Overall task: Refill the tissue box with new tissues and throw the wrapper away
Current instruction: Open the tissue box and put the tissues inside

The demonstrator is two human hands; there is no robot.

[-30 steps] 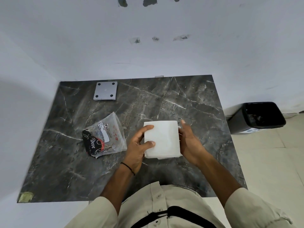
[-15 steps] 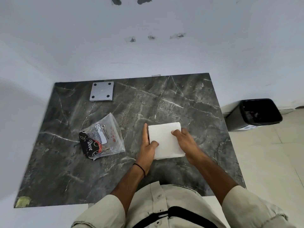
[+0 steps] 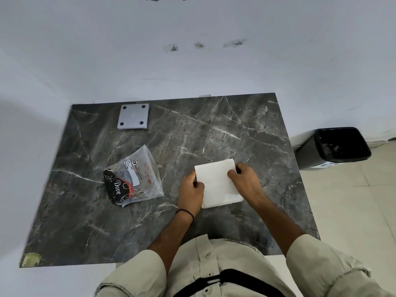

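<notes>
A white stack of tissues (image 3: pixel 216 183) lies on the dark marble table (image 3: pixel 214 136), right of centre. My left hand (image 3: pixel 190 189) grips its left edge, thumb on top. My right hand (image 3: pixel 246 179) presses on its upper right corner with fingers curled over the edge. The clear plastic wrapper (image 3: pixel 135 176) with black and red print lies flat to the left, apart from both hands. A grey square tissue box (image 3: pixel 133 116) with four black feet showing sits upside down at the table's far left.
A black waste bin (image 3: pixel 334 146) stands on the tiled floor to the right of the table, against the white wall. A small yellowish patch (image 3: pixel 32 259) marks the near left corner of the table.
The tissue stack came down from a hold above the table onto its surface. My right hand shifted from its side to its upper right corner; my left hand closed on the left edge.
</notes>
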